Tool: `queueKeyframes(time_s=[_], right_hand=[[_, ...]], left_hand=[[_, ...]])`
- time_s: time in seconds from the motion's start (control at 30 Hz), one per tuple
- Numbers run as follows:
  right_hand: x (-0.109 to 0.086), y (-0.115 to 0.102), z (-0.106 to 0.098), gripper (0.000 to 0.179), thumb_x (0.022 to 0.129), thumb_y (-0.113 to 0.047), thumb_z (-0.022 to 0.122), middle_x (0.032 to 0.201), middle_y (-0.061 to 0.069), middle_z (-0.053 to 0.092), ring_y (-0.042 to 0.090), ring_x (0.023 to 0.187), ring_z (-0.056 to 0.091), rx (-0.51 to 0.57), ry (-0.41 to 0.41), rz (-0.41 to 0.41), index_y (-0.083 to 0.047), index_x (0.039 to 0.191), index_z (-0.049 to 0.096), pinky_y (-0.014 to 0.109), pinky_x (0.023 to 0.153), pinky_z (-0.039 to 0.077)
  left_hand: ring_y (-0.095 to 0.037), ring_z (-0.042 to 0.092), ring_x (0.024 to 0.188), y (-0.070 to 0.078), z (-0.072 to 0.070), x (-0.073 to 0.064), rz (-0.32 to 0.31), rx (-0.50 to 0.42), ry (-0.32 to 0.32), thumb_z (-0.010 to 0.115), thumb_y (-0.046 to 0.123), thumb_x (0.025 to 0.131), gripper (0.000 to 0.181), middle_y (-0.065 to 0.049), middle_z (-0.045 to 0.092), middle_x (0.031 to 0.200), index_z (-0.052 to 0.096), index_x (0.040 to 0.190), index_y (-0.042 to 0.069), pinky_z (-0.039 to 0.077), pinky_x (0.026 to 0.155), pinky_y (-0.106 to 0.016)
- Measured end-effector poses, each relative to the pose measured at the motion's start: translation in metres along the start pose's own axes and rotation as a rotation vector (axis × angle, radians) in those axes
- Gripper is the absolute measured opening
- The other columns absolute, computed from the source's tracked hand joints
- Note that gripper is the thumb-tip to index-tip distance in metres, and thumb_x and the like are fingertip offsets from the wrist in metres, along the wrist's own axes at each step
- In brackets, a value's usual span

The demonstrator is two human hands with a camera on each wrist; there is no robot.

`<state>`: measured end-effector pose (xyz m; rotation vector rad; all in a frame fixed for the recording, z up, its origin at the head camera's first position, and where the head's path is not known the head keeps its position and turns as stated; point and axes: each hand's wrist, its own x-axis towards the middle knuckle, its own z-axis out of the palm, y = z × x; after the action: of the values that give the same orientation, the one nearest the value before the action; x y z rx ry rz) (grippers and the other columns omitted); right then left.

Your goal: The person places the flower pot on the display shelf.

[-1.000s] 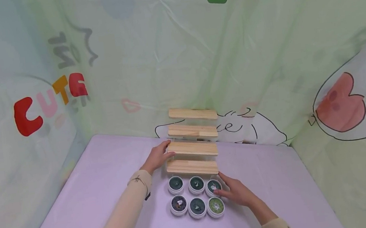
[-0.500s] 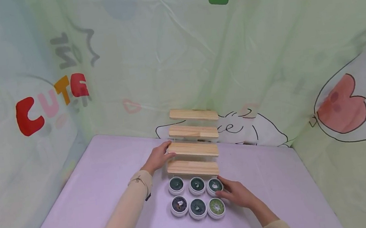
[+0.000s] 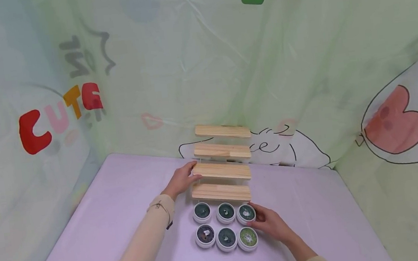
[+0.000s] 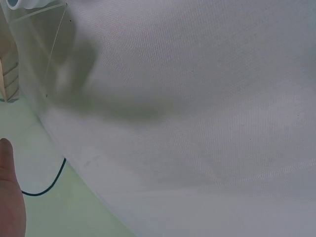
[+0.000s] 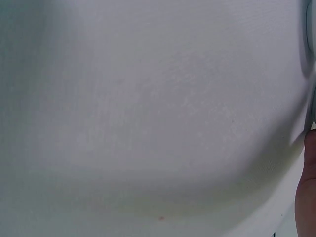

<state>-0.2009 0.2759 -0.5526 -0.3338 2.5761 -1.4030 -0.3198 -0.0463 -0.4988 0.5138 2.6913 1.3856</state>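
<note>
In the head view a stepped rack has several pale wooden shelves [image 3: 220, 171] on a clear frame. My left hand [image 3: 180, 180] holds the rack's left side, with fingers at the end of one shelf and the thumb on its front. In front of the rack stand several small white pots with dark or green contents, in two rows. My right hand [image 3: 271, 223] holds the back right pot [image 3: 246, 213], with thumb and forefinger on its right side. A green-topped pot [image 3: 248, 237] is just in front of it. The wrist views show little beyond part of each hand and the cloth.
A pale lilac cloth [image 3: 136, 169] covers the table. Printed curtains [image 3: 193, 63] hang close behind the rack and along both sides. The other pots, such as the middle front one [image 3: 226, 237], stand close together near the table's middle.
My right hand has shifted the back right pot slightly to the right, into line with its row. The left hand has stayed at the rack.
</note>
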Motion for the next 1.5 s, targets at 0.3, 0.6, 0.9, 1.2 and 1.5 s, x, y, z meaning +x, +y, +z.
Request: queueKeyframes(time_s=[0.3,0.6,0.9,1.2,1.5], right_hand=[[0.000,-0.001,0.003,0.076,0.083,-0.018,0.079,0.140,0.030,0.047,0.036,0.128,0.050,0.081,0.024,0.026,0.009,0.143,0.040,0.031,0.102,0.047],[-0.003,-0.006,-0.003,0.074,0.081,-0.019,0.081,0.138,0.027,0.051,0.034,0.124,0.055,0.055,0.023,0.047,0.006,0.141,0.045,0.030,0.098,0.050],[-0.001,-0.012,-0.031,0.076,0.082,-0.017,0.080,0.140,0.027,0.050,0.035,0.124,0.055,0.037,-0.023,0.060,0.007,0.143,0.043,0.027,0.092,0.054],[-0.001,-0.024,-0.054,0.074,0.083,-0.017,0.079,0.141,0.026,0.049,0.035,0.124,0.055,0.012,-0.009,0.047,0.006,0.143,0.042,0.028,0.090,0.055],[0.011,-0.040,-0.064,0.076,0.084,-0.018,0.079,0.142,0.022,0.050,0.031,0.123,0.057,-0.009,0.070,0.092,-0.002,0.147,0.041,0.030,0.092,0.055]], left_hand=[[-0.035,0.048,0.131,-0.004,0.000,0.002,-0.003,0.002,-0.003,0.068,0.028,0.092,0.066,-0.021,0.045,0.146,0.042,0.145,-0.002,0.043,0.108,-0.041],[-0.034,0.048,0.131,-0.005,0.000,0.003,-0.016,0.012,-0.009,0.068,0.028,0.092,0.066,-0.019,0.045,0.147,0.041,0.146,0.000,0.043,0.108,-0.041],[-0.035,0.049,0.130,-0.001,-0.002,0.001,-0.019,0.002,-0.004,0.068,0.026,0.093,0.064,-0.020,0.046,0.146,0.042,0.145,-0.001,0.044,0.108,-0.042],[-0.035,0.048,0.131,0.002,-0.002,0.001,0.004,0.006,0.003,0.069,0.022,0.092,0.062,-0.021,0.047,0.145,0.043,0.144,-0.002,0.043,0.108,-0.041],[-0.034,0.048,0.131,0.005,-0.003,0.000,-0.022,0.009,-0.006,0.068,0.022,0.093,0.062,-0.020,0.047,0.145,0.043,0.144,-0.002,0.042,0.109,-0.041]])
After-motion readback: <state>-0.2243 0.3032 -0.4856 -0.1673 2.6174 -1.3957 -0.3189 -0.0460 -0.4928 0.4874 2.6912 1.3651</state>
